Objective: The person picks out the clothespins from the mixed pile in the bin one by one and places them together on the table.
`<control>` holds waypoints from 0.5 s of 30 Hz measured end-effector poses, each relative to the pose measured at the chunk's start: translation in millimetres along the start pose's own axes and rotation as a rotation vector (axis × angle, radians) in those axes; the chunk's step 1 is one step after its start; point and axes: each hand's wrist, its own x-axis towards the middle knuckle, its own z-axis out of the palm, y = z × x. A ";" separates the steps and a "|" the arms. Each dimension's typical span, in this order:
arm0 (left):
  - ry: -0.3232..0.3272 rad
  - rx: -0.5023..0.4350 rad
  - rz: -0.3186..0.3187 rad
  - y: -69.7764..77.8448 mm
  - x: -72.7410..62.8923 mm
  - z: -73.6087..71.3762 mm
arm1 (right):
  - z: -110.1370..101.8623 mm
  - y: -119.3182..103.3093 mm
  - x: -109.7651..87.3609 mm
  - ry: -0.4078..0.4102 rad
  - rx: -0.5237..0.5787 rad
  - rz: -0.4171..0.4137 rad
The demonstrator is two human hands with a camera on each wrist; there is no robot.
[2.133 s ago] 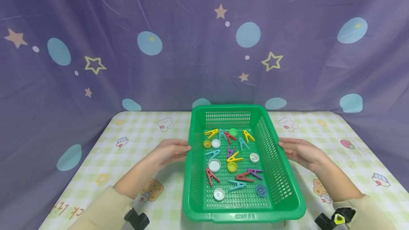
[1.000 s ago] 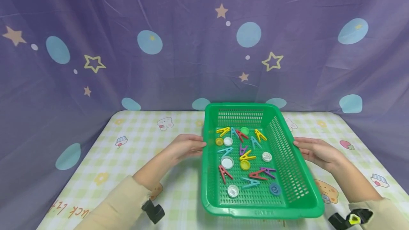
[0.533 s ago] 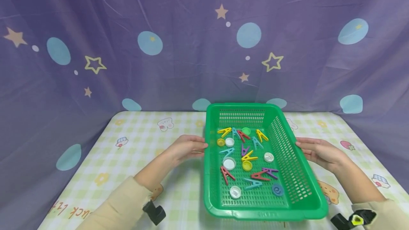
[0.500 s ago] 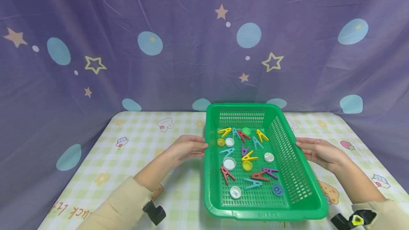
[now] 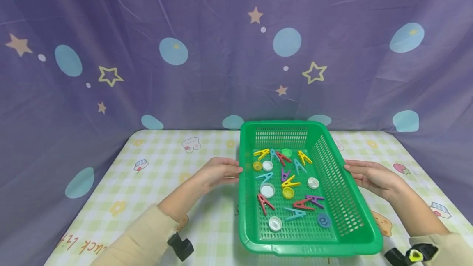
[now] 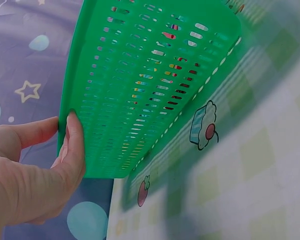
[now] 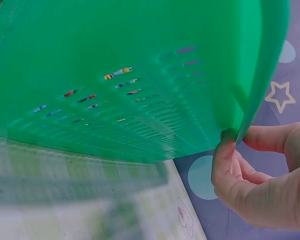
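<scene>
A green plastic basket (image 5: 310,250) is held level, close over the table, by both hands. My left hand (image 5: 219,172) pinches its left rim; in the left wrist view, thumb and fingers (image 6: 74,142) sit on either side of the edge. On the opposite rim, my right hand (image 5: 378,179) pinches the same way, its fingers (image 7: 225,160) under the lip in the right wrist view. Inside the basket lie several clothespins, such as a yellow clothespin (image 5: 290,182) and a red clothespin (image 5: 265,203), among several bottle caps, including a white cap (image 5: 267,190) and a blue cap (image 5: 324,220).
A pale green checked tablecloth (image 5: 148,184) with cartoon prints covers the table. Behind it hangs a purple curtain (image 5: 221,93) with stars and blue spots. The basket's far end reaches nearly to the table's back edge.
The basket and both hands have moved to the right, mostly between the first two frames, then only slightly. The grip on the rims and the layout of clothespins and caps look the same.
</scene>
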 end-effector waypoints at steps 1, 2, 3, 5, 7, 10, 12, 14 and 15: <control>-0.003 0.002 0.004 -0.4 0.2 -0.1 | -0.2 0.5 0.1 0.000 0.002 -0.003; -0.003 0.002 0.003 -0.8 0.5 -0.2 | -0.3 1.0 0.2 0.001 0.005 -0.006; -0.007 0.006 0.007 -1.4 0.8 -0.3 | -0.5 1.4 0.4 0.000 0.004 -0.009; -0.007 0.004 0.007 -2.5 2.0 -0.7 | -0.6 2.3 0.6 0.000 0.009 -0.015; -0.008 0.007 0.012 -4.0 3.2 -1.0 | -0.7 3.3 0.8 0.001 0.010 -0.019; -0.001 0.005 0.011 -6.1 5.4 -0.9 | -0.5 4.9 1.2 0.007 0.003 -0.020; 0.001 0.010 0.015 -7.5 6.4 -0.5 | -0.4 6.1 1.5 0.014 -0.002 -0.019; 0.002 0.010 0.016 -8.5 7.0 -0.1 | -0.1 6.7 1.7 0.019 -0.002 -0.019; 0.000 0.012 0.018 -9.1 7.1 -0.1 | -0.1 7.1 1.7 0.021 0.000 -0.020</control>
